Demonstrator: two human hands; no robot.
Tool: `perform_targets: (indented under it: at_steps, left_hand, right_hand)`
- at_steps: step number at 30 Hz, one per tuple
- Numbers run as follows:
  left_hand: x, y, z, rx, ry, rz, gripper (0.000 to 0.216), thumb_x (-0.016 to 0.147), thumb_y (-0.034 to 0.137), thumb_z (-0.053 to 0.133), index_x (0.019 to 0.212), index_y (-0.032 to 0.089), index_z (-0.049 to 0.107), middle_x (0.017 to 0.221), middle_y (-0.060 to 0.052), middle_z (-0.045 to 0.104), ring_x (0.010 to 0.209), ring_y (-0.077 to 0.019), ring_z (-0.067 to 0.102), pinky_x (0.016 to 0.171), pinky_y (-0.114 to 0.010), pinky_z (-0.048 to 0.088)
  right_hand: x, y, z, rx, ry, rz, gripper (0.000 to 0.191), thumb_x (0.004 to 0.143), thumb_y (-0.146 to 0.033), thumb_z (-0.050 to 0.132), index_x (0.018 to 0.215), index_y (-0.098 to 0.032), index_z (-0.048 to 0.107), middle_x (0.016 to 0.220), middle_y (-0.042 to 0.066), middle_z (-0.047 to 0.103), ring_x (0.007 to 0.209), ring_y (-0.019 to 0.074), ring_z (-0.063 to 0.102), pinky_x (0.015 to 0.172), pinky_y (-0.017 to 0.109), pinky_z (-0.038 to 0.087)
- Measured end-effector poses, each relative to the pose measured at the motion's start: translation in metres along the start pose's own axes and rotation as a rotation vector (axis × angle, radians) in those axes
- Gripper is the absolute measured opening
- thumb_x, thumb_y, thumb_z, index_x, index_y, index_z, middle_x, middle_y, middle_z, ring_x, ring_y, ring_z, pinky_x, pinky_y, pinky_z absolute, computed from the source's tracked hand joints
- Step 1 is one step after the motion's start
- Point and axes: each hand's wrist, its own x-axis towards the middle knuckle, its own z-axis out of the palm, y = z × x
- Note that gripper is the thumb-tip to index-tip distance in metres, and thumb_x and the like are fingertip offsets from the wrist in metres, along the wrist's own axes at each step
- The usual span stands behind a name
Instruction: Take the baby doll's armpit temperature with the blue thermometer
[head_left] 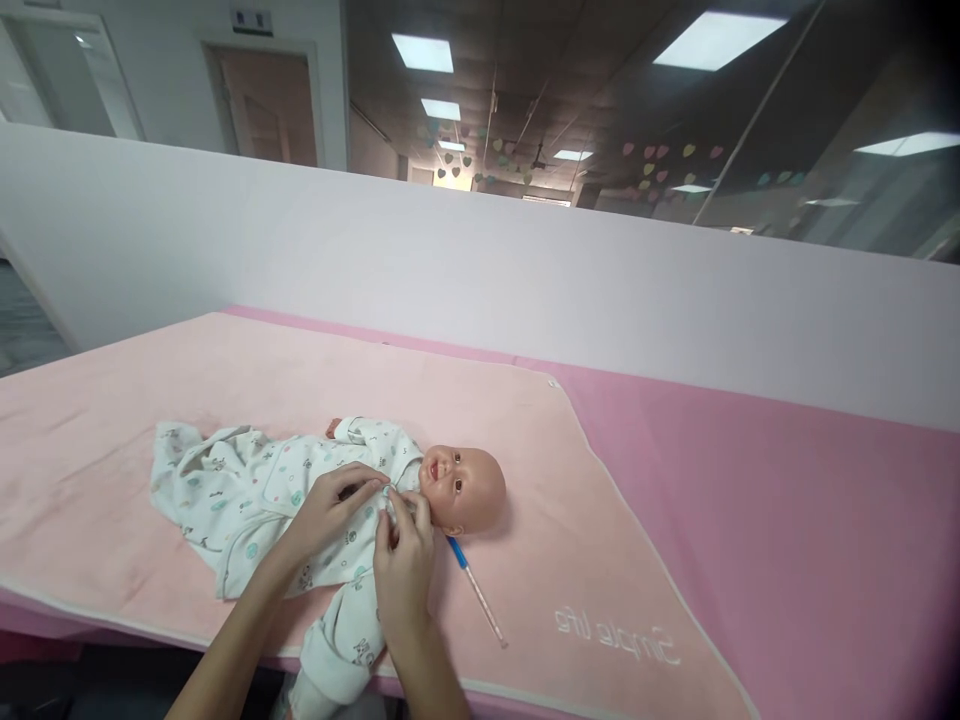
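A bald baby doll (471,488) lies on its back with its head to the right. It wears a white printed romper (262,475) with small animal and dot patterns. At the chest, just below the neck, my left hand (337,508) pinches the romper's front edge between thumb and fingers. My right hand (405,560) is closed on the same edge from the right, its fingertips meeting the left ones. Between them a small round pale spot shows, perhaps a snap. One sleeve (345,640) hangs toward the near edge of the table.
Beside the doll's head lies a thin blue and clear stick (480,595), its kind unclear. Under everything is a peach mat (570,540) with white lettering, spread over a pink surface (825,520). A white partition (480,270) stands behind.
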Motion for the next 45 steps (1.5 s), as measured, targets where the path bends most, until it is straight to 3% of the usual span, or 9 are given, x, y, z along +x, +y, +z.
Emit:
perform_targets:
  at_steps: [4, 7, 11, 17, 26, 39, 45]
  left_hand:
    - [-0.009, 0.006, -0.007, 0.082, -0.008, 0.004, 0.031, 0.086, 0.04, 0.049, 0.104, 0.023, 0.067, 0.107, -0.006, 0.064, 0.097, -0.0202, 0.058, 0.085, -0.031, 0.048]
    - [-0.024, 0.004, -0.015, 0.132, 0.069, -0.007, 0.032, 0.086, 0.04, 0.048, 0.11, 0.025, 0.063, 0.114, -0.005, 0.062, 0.102, -0.0218, 0.057, 0.087, -0.033, 0.048]
    - [-0.041, -0.005, -0.025, 0.237, 0.109, -0.025, 0.031, 0.087, 0.039, 0.046, 0.109, 0.026, 0.063, 0.112, -0.005, 0.063, 0.104, -0.0228, 0.057, 0.089, -0.035, 0.046]
    - [-0.044, -0.004, -0.025, 0.288, 0.129, -0.066, 0.029, 0.085, 0.042, 0.05, 0.104, 0.025, 0.064, 0.107, -0.004, 0.064, 0.1, -0.0214, 0.057, 0.084, -0.032, 0.047]
    - [-0.041, 0.004, -0.023, 0.314, 0.058, -0.024, 0.034, 0.085, 0.042, 0.05, 0.114, 0.026, 0.06, 0.113, -0.006, 0.06, 0.106, -0.0233, 0.052, 0.089, -0.036, 0.043]
    - [-0.037, -0.004, -0.009, 0.433, 0.142, 0.08, 0.022, 0.084, 0.027, 0.046, 0.099, 0.02, 0.061, 0.101, -0.007, 0.061, 0.096, -0.0238, 0.053, 0.087, -0.038, 0.042]
    - [-0.038, -0.007, -0.016, 0.259, 0.09, 0.042, 0.022, 0.086, 0.031, 0.045, 0.095, 0.021, 0.062, 0.101, -0.007, 0.061, 0.097, -0.022, 0.054, 0.084, -0.034, 0.045]
  right_hand:
    - [0.0, -0.002, 0.0, -0.099, 0.017, -0.065, 0.035, 0.089, -0.021, 0.039, 0.12, -0.019, 0.056, 0.113, 0.011, 0.057, 0.098, 0.0186, 0.06, 0.073, 0.027, 0.05]
    - [0.003, -0.011, 0.003, -0.144, -0.002, -0.174, 0.04, 0.09, -0.018, 0.034, 0.127, -0.019, 0.048, 0.123, 0.01, 0.055, 0.103, 0.0194, 0.059, 0.073, 0.027, 0.05]
    - [0.009, -0.023, 0.012, -0.135, -0.102, -0.263, 0.036, 0.089, -0.016, 0.033, 0.118, -0.021, 0.054, 0.109, 0.007, 0.062, 0.087, 0.0163, 0.063, 0.062, 0.024, 0.048]
    - [0.01, -0.021, 0.014, -0.137, -0.117, -0.184, 0.025, 0.089, -0.019, 0.036, 0.096, -0.02, 0.06, 0.09, 0.005, 0.059, 0.065, 0.0134, 0.06, 0.052, 0.024, 0.042]
    - [0.013, -0.023, 0.008, 0.074, -0.091, -0.144, 0.022, 0.091, -0.019, 0.036, 0.084, -0.02, 0.057, 0.083, 0.002, 0.06, 0.074, 0.0117, 0.058, 0.064, 0.022, 0.044]
    - [0.013, -0.019, 0.015, 0.044, -0.072, -0.089, 0.021, 0.088, -0.017, 0.04, 0.084, -0.02, 0.06, 0.081, 0.002, 0.062, 0.073, 0.0128, 0.058, 0.065, 0.024, 0.042]
    - [0.014, -0.017, 0.016, 0.046, -0.053, -0.098, 0.022, 0.09, -0.022, 0.039, 0.086, -0.02, 0.061, 0.081, 0.004, 0.063, 0.073, 0.0138, 0.058, 0.065, 0.025, 0.043]
